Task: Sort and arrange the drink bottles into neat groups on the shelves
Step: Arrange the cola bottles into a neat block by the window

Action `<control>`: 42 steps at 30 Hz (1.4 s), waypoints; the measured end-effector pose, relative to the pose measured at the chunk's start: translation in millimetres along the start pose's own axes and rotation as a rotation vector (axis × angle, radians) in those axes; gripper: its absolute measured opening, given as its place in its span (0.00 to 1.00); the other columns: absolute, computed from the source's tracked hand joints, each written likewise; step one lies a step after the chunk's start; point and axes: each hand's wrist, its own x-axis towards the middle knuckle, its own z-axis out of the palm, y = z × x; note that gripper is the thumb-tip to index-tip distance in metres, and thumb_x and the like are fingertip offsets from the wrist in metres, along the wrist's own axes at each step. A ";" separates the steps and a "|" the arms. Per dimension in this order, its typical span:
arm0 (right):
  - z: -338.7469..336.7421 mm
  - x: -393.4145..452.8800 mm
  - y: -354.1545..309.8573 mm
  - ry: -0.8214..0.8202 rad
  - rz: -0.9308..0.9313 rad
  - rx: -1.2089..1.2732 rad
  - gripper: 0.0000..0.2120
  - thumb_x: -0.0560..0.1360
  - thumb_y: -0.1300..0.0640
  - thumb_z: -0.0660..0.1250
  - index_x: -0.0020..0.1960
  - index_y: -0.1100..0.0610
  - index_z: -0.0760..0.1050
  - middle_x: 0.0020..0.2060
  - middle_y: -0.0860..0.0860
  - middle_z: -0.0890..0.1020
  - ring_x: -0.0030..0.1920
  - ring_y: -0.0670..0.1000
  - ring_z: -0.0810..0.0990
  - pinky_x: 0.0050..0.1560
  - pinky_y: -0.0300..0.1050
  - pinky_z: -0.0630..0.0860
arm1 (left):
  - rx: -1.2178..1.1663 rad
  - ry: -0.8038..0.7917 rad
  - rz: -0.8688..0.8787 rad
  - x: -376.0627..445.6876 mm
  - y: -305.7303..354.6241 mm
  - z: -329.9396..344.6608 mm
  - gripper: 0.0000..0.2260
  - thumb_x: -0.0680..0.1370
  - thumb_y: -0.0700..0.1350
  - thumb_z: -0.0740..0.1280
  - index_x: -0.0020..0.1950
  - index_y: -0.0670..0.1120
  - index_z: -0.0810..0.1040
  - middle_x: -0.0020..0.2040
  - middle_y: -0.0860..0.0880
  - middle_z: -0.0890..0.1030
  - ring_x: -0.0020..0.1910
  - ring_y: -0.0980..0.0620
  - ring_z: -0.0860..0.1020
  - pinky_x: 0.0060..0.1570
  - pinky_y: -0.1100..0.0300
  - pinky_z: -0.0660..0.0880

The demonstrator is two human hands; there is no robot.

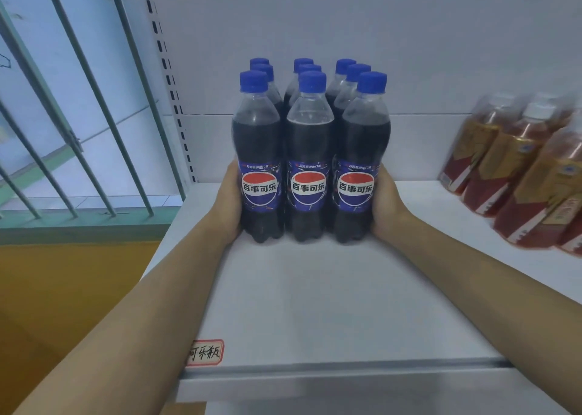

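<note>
At the centre of the frame, nine cola bottles [310, 156] stand upright on the white shelf [330, 295] in a tight block of three rows, labels turned forward. The block is clasped from both sides: the left hand [227, 202] is pressed against the left front bottle and the right hand [386, 203] against the right one, presumably to square the group. Whether the fingers are curled behind cannot be told. Amber tea bottles [516, 169] are grouped well apart at the right edge, and a handwritten tag [204, 351] is stuck at the shelf's lower-left lip
</note>
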 end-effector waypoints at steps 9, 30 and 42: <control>-0.3 -0.1 0.5 -0.011 -0.005 -0.020 0.31 0.84 0.41 0.52 0.34 0.46 0.87 0.37 0.47 0.88 0.37 0.45 0.87 0.36 0.39 0.81 | -0.055 0.013 0.027 -1.9 -2.2 5.1 0.27 0.83 0.60 0.55 0.36 0.56 0.88 0.41 0.52 0.88 0.38 0.56 0.86 0.36 0.62 0.81; -2.9 3.9 3.5 0.006 -0.007 -0.092 0.23 0.84 0.42 0.55 0.48 0.52 0.84 0.46 0.51 0.88 0.48 0.53 0.85 0.48 0.47 0.81 | 0.014 0.010 0.025 1.5 -2.5 3.3 0.26 0.82 0.65 0.55 0.40 0.56 0.88 0.47 0.50 0.88 0.45 0.53 0.86 0.45 0.56 0.81; -0.9 1.8 4.1 -0.023 0.000 -0.027 0.21 0.84 0.42 0.56 0.51 0.53 0.83 0.48 0.52 0.87 0.51 0.54 0.84 0.51 0.49 0.81 | 0.022 0.011 0.038 -3.7 1.4 4.7 0.26 0.83 0.62 0.55 0.39 0.56 0.88 0.44 0.51 0.88 0.42 0.54 0.86 0.40 0.59 0.82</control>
